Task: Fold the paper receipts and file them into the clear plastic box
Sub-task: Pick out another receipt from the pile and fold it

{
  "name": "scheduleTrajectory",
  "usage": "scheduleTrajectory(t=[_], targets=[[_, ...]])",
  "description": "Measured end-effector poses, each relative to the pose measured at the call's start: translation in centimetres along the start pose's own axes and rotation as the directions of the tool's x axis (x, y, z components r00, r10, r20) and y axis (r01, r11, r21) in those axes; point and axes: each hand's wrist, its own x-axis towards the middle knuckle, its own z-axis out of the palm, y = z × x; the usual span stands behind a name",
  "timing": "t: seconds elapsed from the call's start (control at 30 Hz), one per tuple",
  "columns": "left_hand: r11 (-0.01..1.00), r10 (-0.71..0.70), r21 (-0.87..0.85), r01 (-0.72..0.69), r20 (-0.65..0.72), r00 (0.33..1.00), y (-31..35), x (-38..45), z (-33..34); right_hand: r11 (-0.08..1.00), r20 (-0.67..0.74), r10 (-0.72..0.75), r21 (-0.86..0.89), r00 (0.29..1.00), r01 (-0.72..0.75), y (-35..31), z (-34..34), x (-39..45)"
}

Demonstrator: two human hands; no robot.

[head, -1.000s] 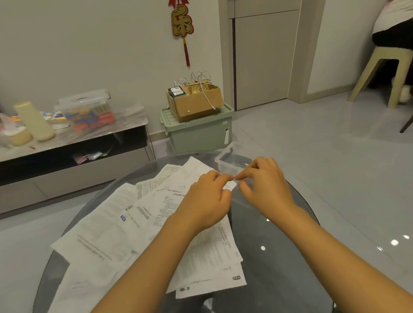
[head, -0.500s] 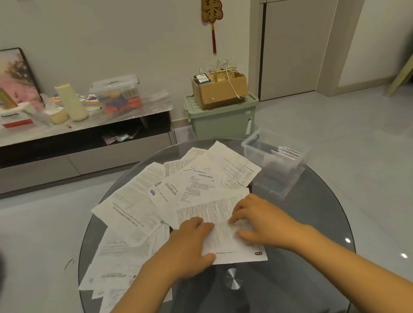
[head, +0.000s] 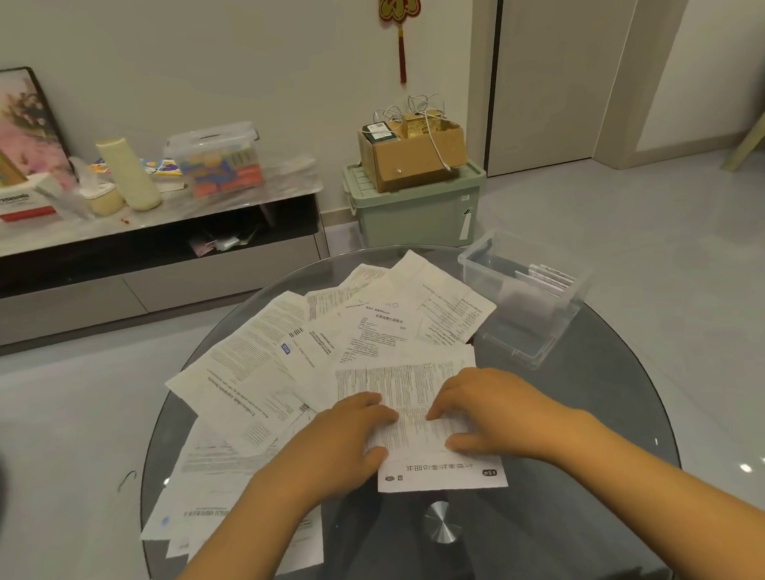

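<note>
A spread of white printed paper receipts [head: 260, 362] covers the left and middle of the round glass table [head: 571, 457]. The nearest receipt [head: 408, 384] lies flat on top at the front. My left hand [head: 348, 438] rests on its left part and my right hand [head: 493, 412] on its right part, with fingertips and thumbs pressing on the paper. The clear plastic box [head: 535, 353] stands at the table's far right, apart from both hands. Several folded receipts [head: 550, 277] stand inside it.
Behind the table on the floor sits a green storage bin [head: 417, 217] with a cardboard box [head: 413, 155] on top. A low cabinet [head: 149, 275] with clutter runs along the left wall. A metal hub [head: 441, 521] shows under the glass.
Both hands came back from the clear box, where they pinched a small folded piece, to the front of the pile. They now press on the nearest receipt.
</note>
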Motion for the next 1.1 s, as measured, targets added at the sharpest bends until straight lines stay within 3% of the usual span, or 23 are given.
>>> scheduleTrajectory(t=[0.3,0.57,0.77,0.97,1.1], targets=[[0.989,0.129,-0.062,-0.132,-0.039,0.991,1.9,0.1,1.2,0.978,-0.076,0.131,0.171,0.988,-0.116,-0.2,0.2,-0.2],[0.968,0.179,-0.160,-0.193,-0.095,0.979,2.6,0.2,2.2,0.869,-0.039,0.235,0.456,0.971,-0.192,-0.9,-0.5,-0.8],[0.960,0.195,-0.193,-0.200,-0.048,0.980,1.6,0.4,2.1,0.833,0.078,0.114,0.536,0.990,-0.138,0.1,-1.6,-1.3],[0.937,0.207,-0.282,-0.205,-0.022,0.978,1.3,-0.1,1.0,0.864,0.280,0.014,0.480,0.960,-0.152,1.6,-2.2,-1.6],[0.932,0.123,-0.337,-0.132,-0.049,0.991,1.6,-0.5,0.5,0.867,0.283,0.001,0.478,0.959,-0.142,1.8,-2.9,-1.9]])
